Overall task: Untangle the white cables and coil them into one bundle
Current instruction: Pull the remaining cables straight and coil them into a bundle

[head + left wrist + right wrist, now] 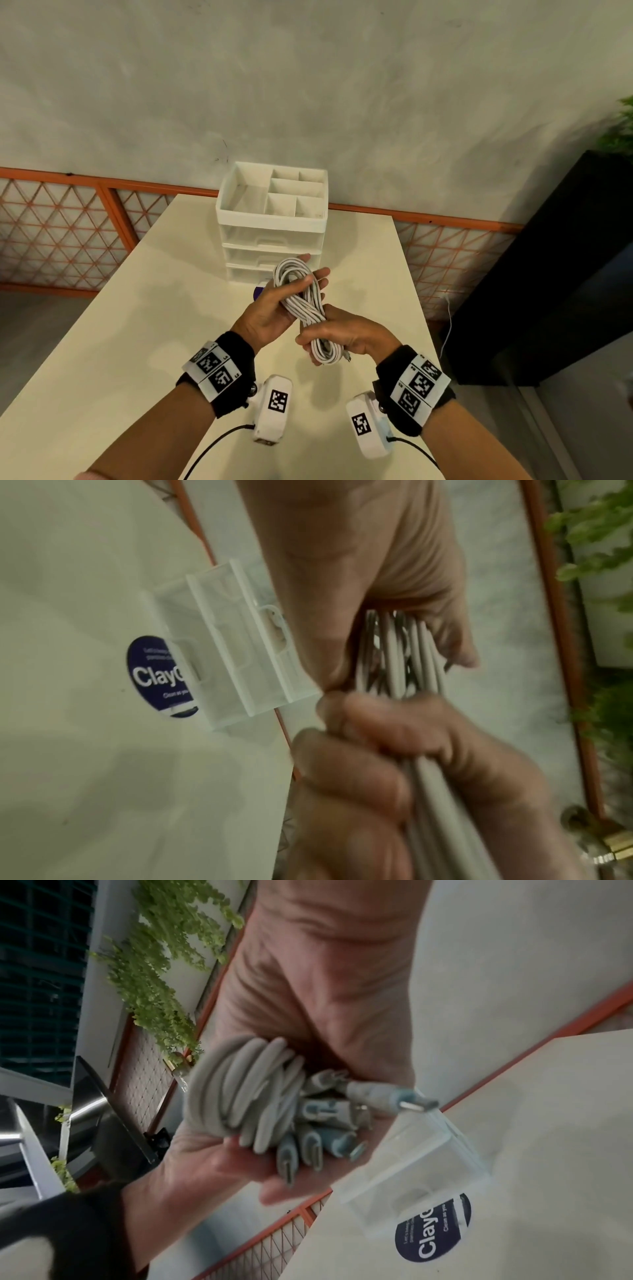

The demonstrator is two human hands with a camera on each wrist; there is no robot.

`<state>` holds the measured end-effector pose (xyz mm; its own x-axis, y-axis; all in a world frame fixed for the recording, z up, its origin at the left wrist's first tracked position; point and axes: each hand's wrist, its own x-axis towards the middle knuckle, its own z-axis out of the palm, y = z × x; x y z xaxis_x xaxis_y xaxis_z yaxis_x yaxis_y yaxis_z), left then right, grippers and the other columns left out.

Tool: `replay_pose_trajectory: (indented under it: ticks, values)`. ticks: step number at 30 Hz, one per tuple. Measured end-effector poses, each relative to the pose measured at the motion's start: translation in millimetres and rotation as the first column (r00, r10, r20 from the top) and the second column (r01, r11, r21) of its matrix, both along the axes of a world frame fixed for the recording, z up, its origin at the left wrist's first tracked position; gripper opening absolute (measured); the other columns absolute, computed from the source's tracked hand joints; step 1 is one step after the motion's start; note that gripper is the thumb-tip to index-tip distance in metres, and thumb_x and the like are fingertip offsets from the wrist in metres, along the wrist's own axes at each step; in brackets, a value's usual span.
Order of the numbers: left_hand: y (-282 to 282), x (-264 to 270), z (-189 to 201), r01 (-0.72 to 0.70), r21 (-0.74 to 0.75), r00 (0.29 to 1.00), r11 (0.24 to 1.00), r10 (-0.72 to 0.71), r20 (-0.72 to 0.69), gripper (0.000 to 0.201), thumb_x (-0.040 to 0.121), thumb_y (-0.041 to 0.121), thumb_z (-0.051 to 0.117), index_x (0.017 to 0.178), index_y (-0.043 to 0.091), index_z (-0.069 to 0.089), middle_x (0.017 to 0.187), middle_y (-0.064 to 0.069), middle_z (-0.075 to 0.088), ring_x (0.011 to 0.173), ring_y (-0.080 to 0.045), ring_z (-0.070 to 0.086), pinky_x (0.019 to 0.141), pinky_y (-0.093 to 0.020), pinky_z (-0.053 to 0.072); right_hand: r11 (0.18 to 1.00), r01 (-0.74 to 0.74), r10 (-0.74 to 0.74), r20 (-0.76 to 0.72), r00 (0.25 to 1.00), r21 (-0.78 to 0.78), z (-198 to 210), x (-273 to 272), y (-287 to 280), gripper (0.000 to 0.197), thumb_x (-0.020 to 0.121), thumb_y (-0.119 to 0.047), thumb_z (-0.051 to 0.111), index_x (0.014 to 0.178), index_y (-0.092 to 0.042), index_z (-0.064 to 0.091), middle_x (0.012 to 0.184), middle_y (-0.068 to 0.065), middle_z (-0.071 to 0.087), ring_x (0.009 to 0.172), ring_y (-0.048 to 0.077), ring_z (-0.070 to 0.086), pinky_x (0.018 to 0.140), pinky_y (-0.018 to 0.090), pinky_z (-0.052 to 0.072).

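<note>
A bundle of white cables [305, 301] hangs in the air over the table, twisted into a figure-eight coil. My left hand [270, 308] holds its upper loop, thumb laid across the strands and fingers stretched behind them. My right hand [346, 332] grips the lower part with curled fingers, and the bottom loop and a connector tip [347, 358] hang below it. The left wrist view shows the cables [397, 664] running from my left hand [359, 547] into my right hand [377, 777]. The right wrist view shows the coil [246, 1085] and several plug ends [308, 1145].
A white drawer organiser [270, 219] with open top compartments stands at the far side of the cream table [137, 325], just beyond my hands. A round dark sticker [257, 293] lies in front of it. A black cabinet [548, 274] stands to the right of the table.
</note>
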<state>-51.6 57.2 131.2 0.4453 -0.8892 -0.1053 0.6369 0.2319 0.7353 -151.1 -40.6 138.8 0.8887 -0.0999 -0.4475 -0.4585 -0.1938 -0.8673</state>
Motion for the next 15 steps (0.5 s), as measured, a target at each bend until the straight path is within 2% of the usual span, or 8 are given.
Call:
replay_pose_trajectory:
  ticks: [2,5,8,11,13,15]
  values:
    - [1.1,2.3,-0.3,-0.032,-0.027,0.998,0.999,0.031,-0.056,0.035,0.08,0.01,0.056,0.113,0.021,0.061,0.102,-0.007,0.073,0.093,-0.017,0.07,0.081,-0.036,0.058,0.999,-0.022,0.022,-0.023,1.0,-0.025,-2.0,1.4,-0.2,0.02,0.08,-0.002,0.063,0.064,-0.011,0.056,0.06,0.004,0.057,0.047,0.009,0.058,0.051,0.023,0.05]
    - [-1.5,5.1,2.5,-0.097,0.036,0.986,0.995,0.1,-0.13,0.005,0.08,0.02,0.064,0.08,0.016,0.067,0.071,-0.002,0.066,0.069,-0.014,0.065,0.075,-0.039,0.058,0.993,-0.041,0.035,-0.052,0.998,-0.113,-5.7,5.4,2.5,0.022,0.074,-0.004,0.07,0.06,-0.014,0.057,0.061,0.002,0.056,0.057,0.012,0.055,0.063,0.028,0.047]
    - [-10.6,9.0,0.1,-0.191,0.185,0.96,0.964,0.222,-0.169,0.029,0.082,0.03,0.068,0.06,0.018,0.053,0.051,0.003,0.049,0.048,-0.01,0.05,0.06,-0.027,0.051,0.951,-0.004,-0.014,-0.057,0.998,-0.309,-11.6,9.6,7.2,0.023,0.071,-0.01,0.071,0.061,-0.014,0.052,0.06,0.0,0.05,0.058,0.015,0.049,0.061,0.027,0.04]
    - [-19.0,8.7,-9.1,-0.326,0.333,0.9,0.885,0.398,-0.177,0.038,0.087,0.023,0.064,0.056,0.018,0.041,0.038,0.007,0.035,0.033,-0.007,0.034,0.039,-0.016,0.035,0.8,-0.04,0.016,-0.046,0.999,-0.598,-19.2,10.7,13.3,0.03,0.072,-0.014,0.065,0.058,-0.015,0.039,0.056,-0.001,0.043,0.049,0.015,0.04,0.047,0.024,0.03]
    - [-22.4,6.6,-13.6,-0.369,0.388,0.88,0.844,0.452,-0.145,0.037,0.087,0.016,0.062,0.058,0.017,0.04,0.036,0.007,0.032,0.03,-0.007,0.03,0.037,-0.013,0.031,0.728,-0.04,0.035,-0.022,0.999,-0.684,-25.7,9.4,13.5,0.029,0.072,-0.015,0.061,0.058,-0.018,0.036,0.055,-0.001,0.042,0.049,0.019,0.041,0.044,0.026,0.027]
    - [-22.9,7.9,-15.3,-0.294,0.393,0.912,0.871,0.378,-0.157,0.036,0.087,0.016,0.062,0.058,0.017,0.042,0.038,0.007,0.035,0.032,-0.007,0.033,0.041,-0.017,0.034,0.753,-0.035,0.038,-0.009,0.999,-0.658,-30.9,7.4,9.9,0.027,0.073,-0.017,0.06,0.059,-0.021,0.037,0.056,-0.003,0.045,0.051,0.019,0.044,0.046,0.026,0.03]
